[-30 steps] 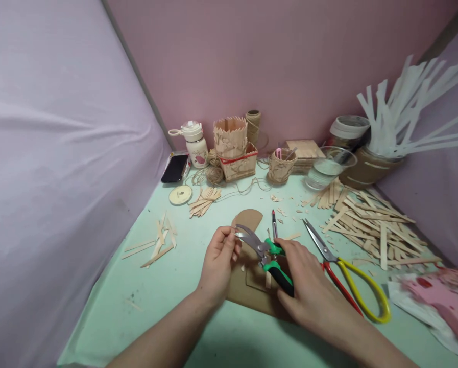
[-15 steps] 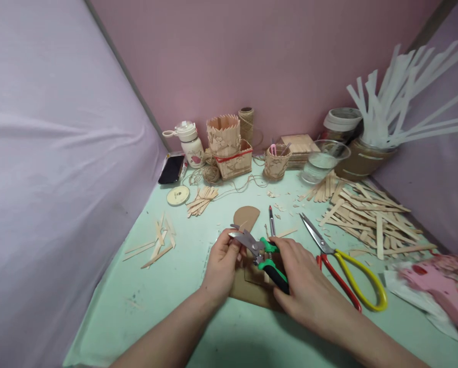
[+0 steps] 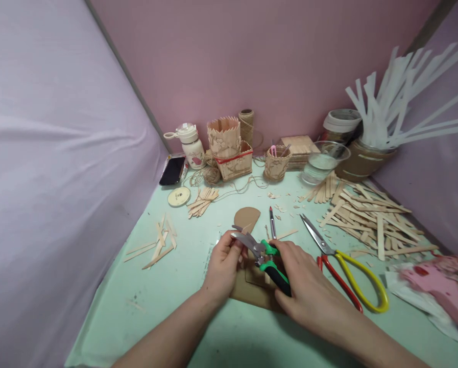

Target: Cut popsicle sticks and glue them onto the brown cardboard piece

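My right hand (image 3: 307, 286) is wrapped around the black-and-green handles of a pair of pruning shears (image 3: 276, 276). Their blades are parted and point up and left, over the fingertips of my left hand (image 3: 223, 266). That hand is closed in a pinch on a thin wooden stick (image 3: 246, 228), whose tip shows between the blades; the rest is hidden by fingers and shears. Beneath both hands lies a brown cardboard sheet (image 3: 251, 296). A rounded cardboard piece (image 3: 247, 217) lies just beyond them, with a pen-like craft knife (image 3: 272, 223) beside it.
Large scissors (image 3: 324, 245) with red and yellow handles lie right of my right hand. Past them are a pile of wooden sticks (image 3: 370, 220) and a pink glue gun (image 3: 435, 286). Cut sticks (image 3: 160, 243) lie left. A clear water cup (image 3: 320, 163) stands at the back.
Almost nothing differs. The shears' blade tips sit very slightly further right against the left fingers, and the whole view has shifted a little.
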{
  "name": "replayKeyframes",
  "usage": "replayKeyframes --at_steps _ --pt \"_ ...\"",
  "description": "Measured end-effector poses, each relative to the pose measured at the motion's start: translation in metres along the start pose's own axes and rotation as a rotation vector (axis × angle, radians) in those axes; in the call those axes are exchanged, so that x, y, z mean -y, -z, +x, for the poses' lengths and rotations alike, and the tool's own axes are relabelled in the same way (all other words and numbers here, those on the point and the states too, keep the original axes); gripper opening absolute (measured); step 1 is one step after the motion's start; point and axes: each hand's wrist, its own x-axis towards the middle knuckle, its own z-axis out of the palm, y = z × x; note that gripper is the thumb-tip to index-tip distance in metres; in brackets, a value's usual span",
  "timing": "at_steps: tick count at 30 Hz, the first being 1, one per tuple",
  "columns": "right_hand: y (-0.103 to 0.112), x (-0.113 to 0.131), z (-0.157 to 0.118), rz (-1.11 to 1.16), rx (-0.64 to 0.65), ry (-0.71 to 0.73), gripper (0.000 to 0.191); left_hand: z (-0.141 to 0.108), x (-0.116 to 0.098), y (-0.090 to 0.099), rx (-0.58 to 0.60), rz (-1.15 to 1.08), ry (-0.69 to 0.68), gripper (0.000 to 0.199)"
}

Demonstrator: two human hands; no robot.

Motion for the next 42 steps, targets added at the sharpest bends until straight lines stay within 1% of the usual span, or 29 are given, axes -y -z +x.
replayKeyframes --at_steps 8,17,25,30,38,40,42 --pt "0.001 -0.001 -0.002 -0.014 0.001 0.001 0.061 0.000 0.000 0.001 0.003 0.020 -0.008 0.032" --pt "0.001 -0.002 -0.002 -0.009 0.013 0.005 0.065 0.000 -0.003 0.000 -0.006 0.018 -0.017 0.032" --pt "0.002 -0.001 -0.002 -0.011 0.030 -0.004 0.064 0.001 -0.004 0.002 0.020 0.048 -0.004 0.033" --pt "0.006 0.000 -0.001 -0.016 0.049 -0.004 0.057 0.001 -0.004 0.004 0.083 0.054 -0.014 0.031" --pt "0.006 -0.001 -0.002 -0.020 0.096 -0.038 0.049 0.000 -0.008 0.004 0.110 0.138 -0.010 0.033" --pt "0.007 0.000 -0.001 -0.020 0.097 -0.064 0.043 0.000 -0.010 0.004 0.110 0.163 -0.007 0.032" --pt "0.010 0.001 0.000 -0.029 0.084 -0.117 0.033 0.000 -0.012 0.004 0.095 0.190 -0.007 0.027"
